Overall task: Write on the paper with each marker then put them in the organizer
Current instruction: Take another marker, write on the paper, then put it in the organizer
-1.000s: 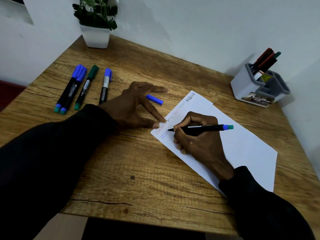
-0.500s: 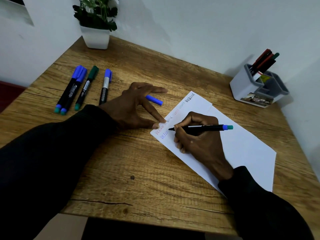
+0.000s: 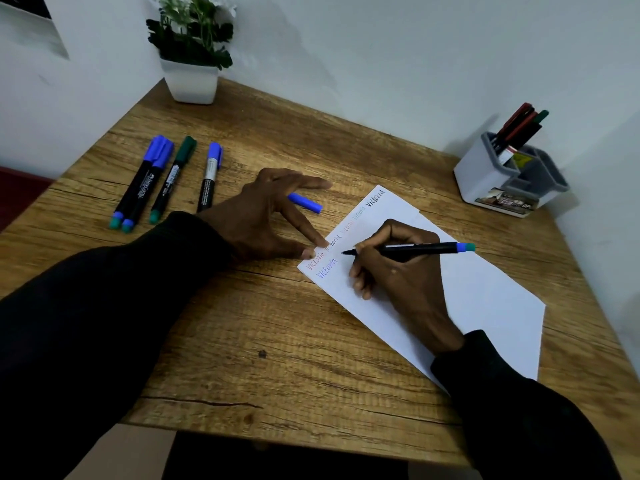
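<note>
A white sheet of paper (image 3: 485,306) lies on the wooden desk, with words in several colours along its left edge. My right hand (image 3: 398,271) grips an uncapped blue marker (image 3: 426,248), tip at the paper just right of a blue word. My left hand (image 3: 266,216) rests open beside the sheet, two fingertips pressing its left corner. A loose blue cap (image 3: 306,203) lies on the desk under those spread fingers. Several capped markers (image 3: 166,178), blue and green, lie in a row at the left. The grey-and-white organizer (image 3: 509,178) at the back right holds a few markers.
A potted plant (image 3: 190,64) in a white pot stands at the desk's back left corner. White walls close the desk at the back and right. Bare wood (image 3: 277,341) stretches along the near edge.
The marker tip has lifted slightly and shifted right of the finished blue word. My left hand stays put on the paper's corner.
</note>
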